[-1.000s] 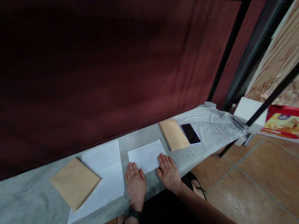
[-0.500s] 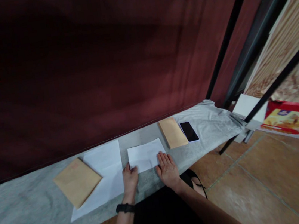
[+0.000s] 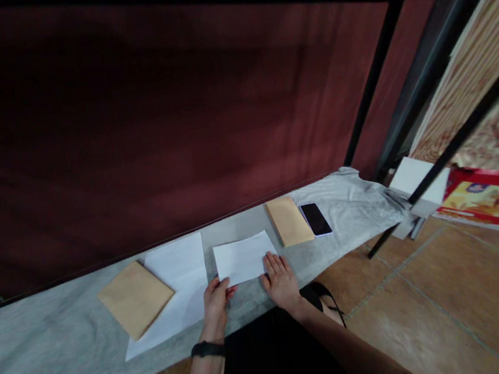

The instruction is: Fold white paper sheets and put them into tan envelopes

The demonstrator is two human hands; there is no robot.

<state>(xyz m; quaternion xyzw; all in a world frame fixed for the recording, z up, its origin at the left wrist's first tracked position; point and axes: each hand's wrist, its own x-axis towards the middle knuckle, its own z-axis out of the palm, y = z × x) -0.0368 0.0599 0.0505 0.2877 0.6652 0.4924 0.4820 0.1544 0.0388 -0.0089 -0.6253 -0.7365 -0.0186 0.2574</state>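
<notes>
A folded white paper (image 3: 243,257) lies on a grey cloth-covered table (image 3: 45,365) right in front of me. My left hand (image 3: 216,301) pinches the paper's near left corner, fingers curled round its edge. Its wrist wears a black band. My right hand (image 3: 282,280) lies flat with fingers stretched out on the paper's near right corner. To the left lies a larger white sheet (image 3: 178,290) with a brown envelope (image 3: 136,298) on top of it.
Another brown envelope (image 3: 288,220) and a black phone (image 3: 316,219) lie to the right on the table. A dark red cloth wall (image 3: 151,133) backs the table. Black metal poles (image 3: 370,95), a wooden board (image 3: 473,75) and a red printed sheet (image 3: 497,198) stand at right over a tiled floor.
My left hand went from lying flat on the paper to curling and gripping its near left corner. The right hand stayed flat. The view shifted slightly.
</notes>
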